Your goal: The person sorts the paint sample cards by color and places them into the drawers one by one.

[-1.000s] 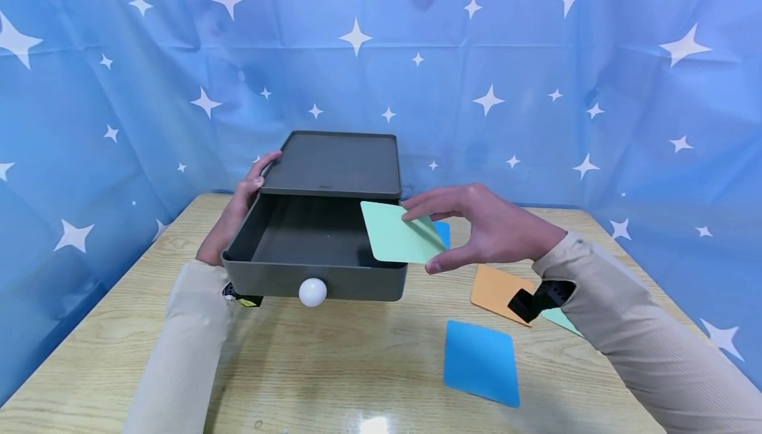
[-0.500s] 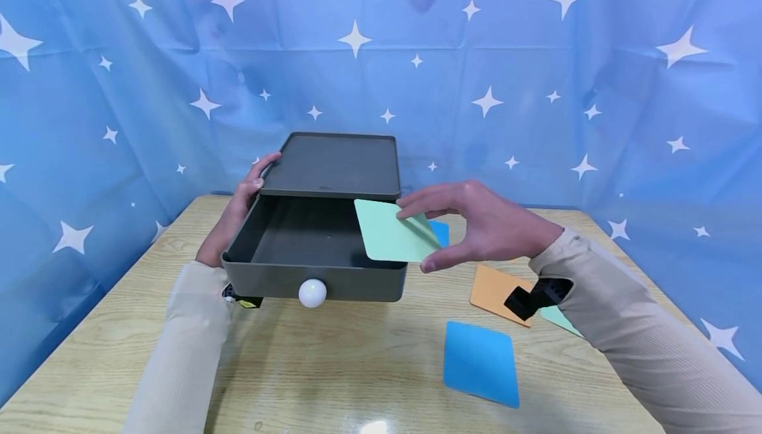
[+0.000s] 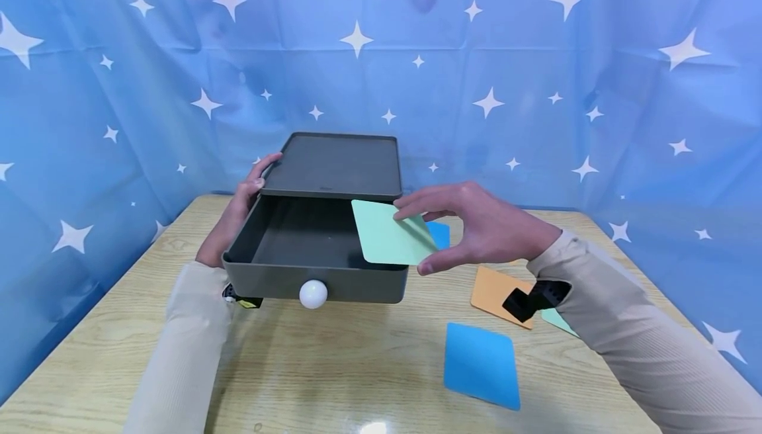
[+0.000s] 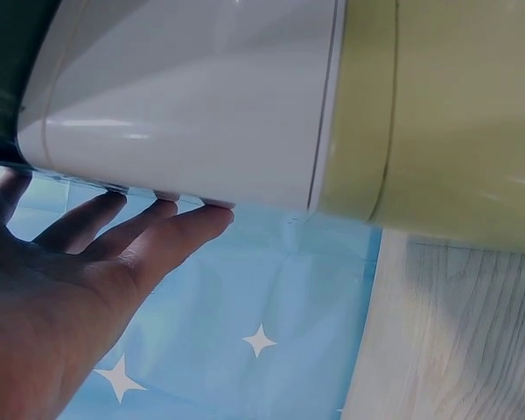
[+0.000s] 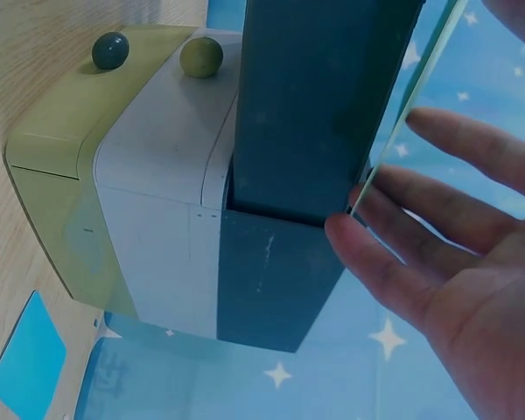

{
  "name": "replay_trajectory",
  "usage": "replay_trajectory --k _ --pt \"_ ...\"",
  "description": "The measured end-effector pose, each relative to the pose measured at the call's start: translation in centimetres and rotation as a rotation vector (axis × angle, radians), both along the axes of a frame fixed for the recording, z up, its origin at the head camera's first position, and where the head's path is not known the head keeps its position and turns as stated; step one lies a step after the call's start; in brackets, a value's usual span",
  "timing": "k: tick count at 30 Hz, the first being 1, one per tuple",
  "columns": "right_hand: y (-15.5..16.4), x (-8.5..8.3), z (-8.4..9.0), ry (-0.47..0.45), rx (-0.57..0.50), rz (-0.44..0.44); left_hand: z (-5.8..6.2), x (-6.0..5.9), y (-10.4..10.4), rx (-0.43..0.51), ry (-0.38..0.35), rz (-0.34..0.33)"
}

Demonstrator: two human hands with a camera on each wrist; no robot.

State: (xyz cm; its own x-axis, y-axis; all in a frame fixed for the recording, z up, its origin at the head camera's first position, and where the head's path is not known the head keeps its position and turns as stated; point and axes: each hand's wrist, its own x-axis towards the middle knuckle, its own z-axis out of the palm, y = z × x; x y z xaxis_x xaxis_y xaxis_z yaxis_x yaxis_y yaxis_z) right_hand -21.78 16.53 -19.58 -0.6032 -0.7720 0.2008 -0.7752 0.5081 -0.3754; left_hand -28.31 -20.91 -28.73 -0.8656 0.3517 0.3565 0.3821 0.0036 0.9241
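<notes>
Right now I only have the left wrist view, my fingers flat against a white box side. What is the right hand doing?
Observer: The right hand pinches a pale green card, held above the right end of the open grey drawer.
Operator: Anything in that drawer?
Observer: None that shows; its visible floor is bare, though the card hides one corner.
Operator: Other cards lying out?
Observer: A blue card and an orange card lie to the drawer's right.
</notes>
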Motion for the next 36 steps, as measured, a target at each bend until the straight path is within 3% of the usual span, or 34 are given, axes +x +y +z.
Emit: replay_trajectory --k 36 --pt "-0.93 0.41 0.48 0.006 -0.056 0.061 0.04 0.17 0.24 -0.007 -0.007 0.027"
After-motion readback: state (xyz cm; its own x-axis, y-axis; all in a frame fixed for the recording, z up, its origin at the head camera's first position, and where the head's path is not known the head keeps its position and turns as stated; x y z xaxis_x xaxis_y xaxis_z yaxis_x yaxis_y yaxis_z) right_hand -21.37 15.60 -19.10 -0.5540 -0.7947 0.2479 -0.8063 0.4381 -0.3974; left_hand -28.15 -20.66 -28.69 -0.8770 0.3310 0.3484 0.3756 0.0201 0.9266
